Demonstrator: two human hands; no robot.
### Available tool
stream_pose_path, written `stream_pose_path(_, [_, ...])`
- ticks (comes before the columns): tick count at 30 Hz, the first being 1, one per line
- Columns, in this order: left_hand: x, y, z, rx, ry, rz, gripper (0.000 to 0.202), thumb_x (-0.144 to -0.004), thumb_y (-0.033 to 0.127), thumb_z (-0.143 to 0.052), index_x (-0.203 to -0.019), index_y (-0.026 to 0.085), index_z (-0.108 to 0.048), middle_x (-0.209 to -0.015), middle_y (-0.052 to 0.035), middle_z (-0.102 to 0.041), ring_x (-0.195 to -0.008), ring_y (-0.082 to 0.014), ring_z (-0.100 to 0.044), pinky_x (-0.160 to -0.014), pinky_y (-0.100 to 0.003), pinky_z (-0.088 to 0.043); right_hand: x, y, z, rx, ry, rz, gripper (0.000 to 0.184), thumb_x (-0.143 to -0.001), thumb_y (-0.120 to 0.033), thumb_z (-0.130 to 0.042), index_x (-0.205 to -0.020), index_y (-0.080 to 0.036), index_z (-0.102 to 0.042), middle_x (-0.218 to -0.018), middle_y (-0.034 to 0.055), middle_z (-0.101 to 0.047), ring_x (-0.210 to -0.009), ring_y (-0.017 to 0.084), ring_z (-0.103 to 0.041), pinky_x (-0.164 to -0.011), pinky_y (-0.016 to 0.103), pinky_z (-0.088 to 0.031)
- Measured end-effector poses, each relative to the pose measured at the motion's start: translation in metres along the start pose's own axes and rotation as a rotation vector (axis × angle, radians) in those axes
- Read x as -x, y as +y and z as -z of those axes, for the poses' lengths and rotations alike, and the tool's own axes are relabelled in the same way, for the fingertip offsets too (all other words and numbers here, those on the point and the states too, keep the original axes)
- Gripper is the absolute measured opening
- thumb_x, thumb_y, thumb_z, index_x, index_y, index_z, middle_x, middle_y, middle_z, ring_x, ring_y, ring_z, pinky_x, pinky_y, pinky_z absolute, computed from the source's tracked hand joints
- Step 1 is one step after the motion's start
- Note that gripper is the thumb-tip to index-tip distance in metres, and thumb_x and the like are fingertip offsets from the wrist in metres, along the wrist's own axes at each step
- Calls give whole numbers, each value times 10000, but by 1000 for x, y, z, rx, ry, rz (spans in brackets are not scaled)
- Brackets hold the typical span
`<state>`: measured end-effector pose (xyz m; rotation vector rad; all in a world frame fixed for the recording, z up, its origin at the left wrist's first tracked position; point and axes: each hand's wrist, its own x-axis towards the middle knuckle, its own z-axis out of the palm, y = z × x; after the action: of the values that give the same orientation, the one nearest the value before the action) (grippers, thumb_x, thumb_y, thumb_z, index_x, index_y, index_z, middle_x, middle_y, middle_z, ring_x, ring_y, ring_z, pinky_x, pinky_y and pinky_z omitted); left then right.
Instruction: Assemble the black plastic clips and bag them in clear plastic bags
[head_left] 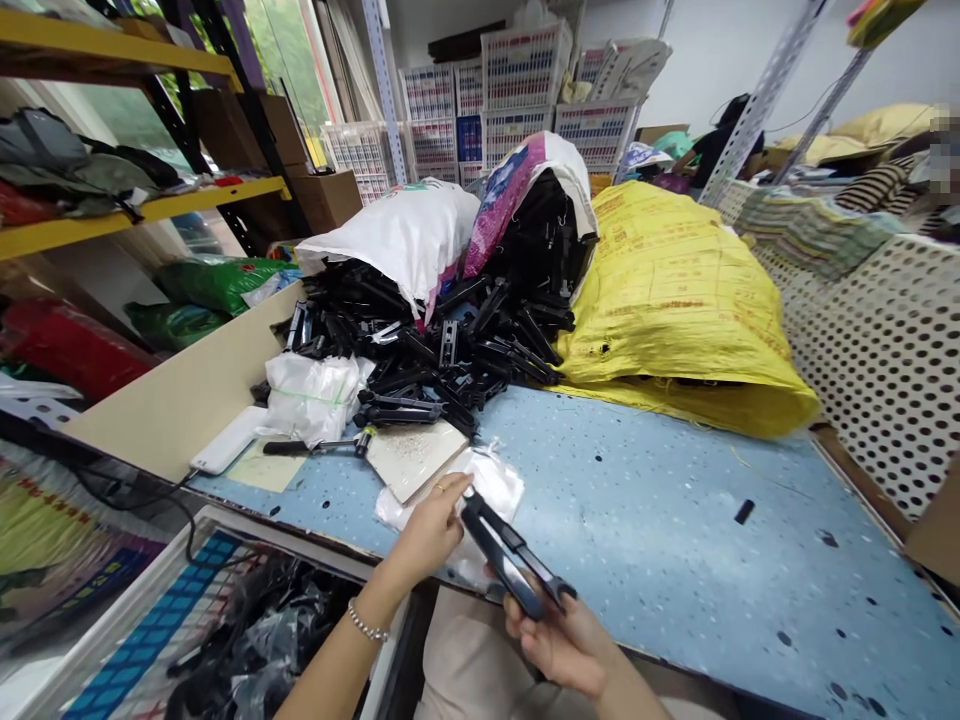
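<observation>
My right hand (562,640) is closed around the near end of a black two-armed piece (504,555), shaped like a stapler, with shiny edges and a gap between its arms. My left hand (435,520) pinches the far end of the same piece with its fingertips. The piece is held tilted above the front edge of the blue table (645,510). Just behind my left hand, a pale square tile (412,455) lies partly over a white plastic bag (495,482). A small hammer (330,446) rests with its head touching the tile.
Similar black pieces (450,350) are heaped at the back, below a white sack (405,235). A yellow sack (682,300) stands to their right. Lower left, a crate (142,640) contains dark pieces. A perforated white panel (877,340) borders the right side. Another person (720,145) is behind.
</observation>
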<state>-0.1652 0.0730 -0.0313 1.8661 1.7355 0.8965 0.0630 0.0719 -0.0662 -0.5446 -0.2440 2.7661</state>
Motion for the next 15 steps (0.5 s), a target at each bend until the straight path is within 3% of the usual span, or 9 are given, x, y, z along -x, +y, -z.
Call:
stream_pose_path(3, [18,26,2,30,-73,-91,725,-700,-29,-389,-1389,187,-444,-1410,-113,-481,-1314,-219,-441,-1107,-411,-374,-21,6,-2,-31,53,11,329,-697,-342,-793,-928,-130,-691,-774,35,-716,-627,59,-640,-650,132,-522])
stream_pose_path(7, [46,54,6,79,-145,-176,726,-753,-16,-393,-1432,240,-389,-1454,-92,-443,-1325,-222,-436,-1104,-389,-382,-24,4,-28,144,176,233,244,-706,-303,-786,-879,-160,-691,-734,29,-696,-606,111,-635,-535,181,-531])
stream_pose_path(9, [52,55,9,106,-70,-144,693,-796,-10,-368,-1431,266,-387,-1450,-78,-449,-1328,-213,-433,-1112,-387,-368,-13,5,-39,183,187,277,240,-732,-314,-771,-909,-174,-688,-718,21,-681,-596,112,-625,-494,176,-518])
stream_pose_path(13, [53,45,6,60,162,-123,715,-844,-2,-347,-1490,283,-234,-1524,-83,-329,-1398,-232,-322,-1134,-427,-321,3,12,-42,-54,54,144,320,-649,-374,-830,-859,-183,-684,-723,-23,-648,-569,33,-576,-571,92,-509])
stream_pose_path(15, [54,45,-1,5,178,-189,758,-845,-14,-338,-1509,288,-134,-1554,-92,-263,-1413,-243,-289,-1125,-431,-333,1,16,-39,-99,26,113,369,-602,-362,-856,-873,-183,-680,-754,-33,-639,-590,23,-573,-598,75,-502])
